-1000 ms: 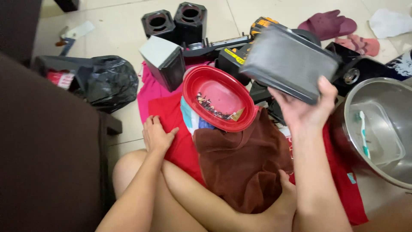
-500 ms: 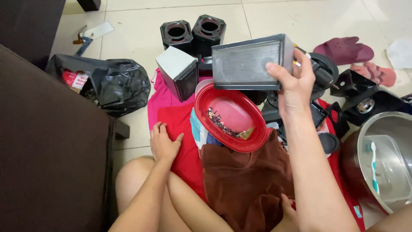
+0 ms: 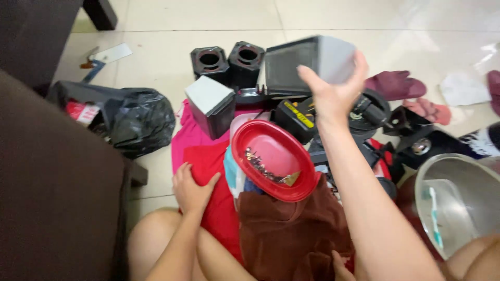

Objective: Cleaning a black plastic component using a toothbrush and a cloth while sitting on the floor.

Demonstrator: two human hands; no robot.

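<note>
Grey, boxy plastic container (image 3: 310, 65) gripped in the right hand (image 3: 333, 93), raised above the clutter on the tiled floor (image 3: 198, 15). Held by its lower right corner, fingers wrapped up over the pale side face, thumb on the dark open face. Tilted, with the dark face turned toward the camera and leftward; long axis roughly level, left to right. Well away from the left hand (image 3: 191, 188), above and to that hand's right.

Left hand flat and relaxed, fingers loosely spread, resting palm down on red cloth (image 3: 208, 171) near a bare knee, holding nothing.

Just below the raised container: a black and yellow block-shaped device (image 3: 294, 118) with a yellow label strip running diagonally along its top. Left of it, a grey-topped dark cube box (image 3: 211, 104), tipped on one edge. Behind that, two black square housings with round openings (image 3: 226, 60), side by side. Nearer the body, a red oval plastic dish (image 3: 273, 158) with small metal bits and a scrap of tan card inside, sitting over brown towel (image 3: 291, 239). Far left, a black plastic bag (image 3: 133, 119) with a red and white package (image 3: 80, 111) poking out of its mouth. Upper left on the tiles, a flat pale card (image 3: 112, 53). Lower right, a steel bowl (image 3: 463, 203) with a green-handled toothbrush (image 3: 434, 216) inside. Upper right, maroon slippers (image 3: 396, 83).
</note>
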